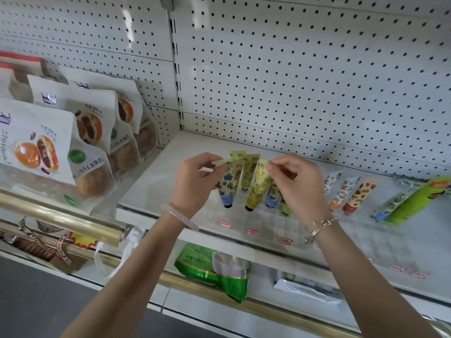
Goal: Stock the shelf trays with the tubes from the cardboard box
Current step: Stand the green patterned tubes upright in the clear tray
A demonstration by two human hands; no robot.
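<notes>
Both hands are raised over the white shelf [156, 181]. My left hand [195, 184] pinches the flat top of a blue-flowered tube [228, 184], cap pointing down. My right hand [300, 181] pinches the top edge of a yellow-flowered tube [260, 184], also cap down. Behind them, several more small tubes [249, 172] stand cap-down in a clear divided tray [268, 223] at the shelf front. Further right, orange-patterned tubes [351, 193] and a large green tube [415, 201] lean in another clear tray. The cardboard box is not in view.
White pegboard [292, 69] backs the shelf. Bags of bread [48, 147] fill the shelf to the left behind a gold rail [61, 220]. A green packet [214, 269] and a white packet [307, 286] lie on the shelf below. Red price tags [252, 232] line the tray front.
</notes>
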